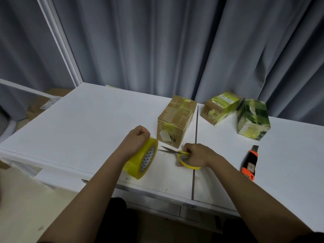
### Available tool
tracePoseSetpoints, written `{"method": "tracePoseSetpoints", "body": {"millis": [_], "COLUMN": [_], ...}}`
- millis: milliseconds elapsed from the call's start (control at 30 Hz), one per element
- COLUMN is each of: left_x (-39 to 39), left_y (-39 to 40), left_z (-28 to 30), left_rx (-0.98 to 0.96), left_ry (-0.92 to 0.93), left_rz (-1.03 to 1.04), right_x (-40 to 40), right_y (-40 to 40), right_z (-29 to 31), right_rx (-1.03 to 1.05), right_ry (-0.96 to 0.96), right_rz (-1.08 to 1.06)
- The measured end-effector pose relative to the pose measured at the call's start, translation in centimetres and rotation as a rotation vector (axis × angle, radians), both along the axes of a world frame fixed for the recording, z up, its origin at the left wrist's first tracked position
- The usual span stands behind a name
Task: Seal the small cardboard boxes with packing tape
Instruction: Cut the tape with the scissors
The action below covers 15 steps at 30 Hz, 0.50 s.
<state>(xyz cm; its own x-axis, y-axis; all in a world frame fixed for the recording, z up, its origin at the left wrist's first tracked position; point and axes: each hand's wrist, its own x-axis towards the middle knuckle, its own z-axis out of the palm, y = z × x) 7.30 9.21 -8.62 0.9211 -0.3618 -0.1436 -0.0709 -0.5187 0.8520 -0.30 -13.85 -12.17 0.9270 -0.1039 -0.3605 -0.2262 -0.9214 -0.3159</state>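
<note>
Grey curtains back a white worktop; three taped cardboard boxes stand at its far right, a utility knife nearer. Left hand, fist curled, wears the tape roll on its wrist, probably to unspool; right hand grips scissors, blades parted toward the roll, likely for cutting.

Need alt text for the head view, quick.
Left hand grips a yellow tape roll on a white table; right hand holds yellow-handled scissors. Three taped boxes stand behind, an orange utility knife to the right.

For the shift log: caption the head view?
Left hand holds tape roll, right hand grips scissors near cardboard box.
</note>
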Motion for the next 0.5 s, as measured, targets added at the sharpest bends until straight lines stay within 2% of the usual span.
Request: {"method": "tracePoseSetpoints", "body": {"millis": [100,167,200,300,333,367,500], "left_x": [0.0,-0.1,-0.2,-0.3,-0.4,-0.4,-0.3], "left_y": [0.1,0.2,0.2,0.2,0.2,0.1,0.3], "left_z": [0.1,0.1,0.1,-0.1,-0.1,-0.2,-0.8], "left_rx": [-0.016,-0.033,-0.038,-0.038,-0.039,-0.042,-0.057], "left_ry": [-0.001,0.008,0.01,0.008,0.007,0.005,-0.019], "left_rz": [-0.001,0.0,-0.002,-0.012,-0.013,-0.011,-0.003], "right_x": [-0.8,-1.1,-1.2,-0.2,0.7,1.9,6.2], "right_y": [0.2,0.4,0.6,1.5,1.8,2.0,3.2], "right_z": [-0.1,0.9,1.5,3.1,3.5,3.7,2.4], "right_rx": [-0.183,-0.22,-0.216,-0.089,-0.076,-0.063,0.01], "right_ry": [-0.112,-0.133,-0.212,-0.772,-0.921,-0.987,-0.848], "right_rz": [0.151,0.167,0.157,0.127,0.138,0.161,0.187]}}
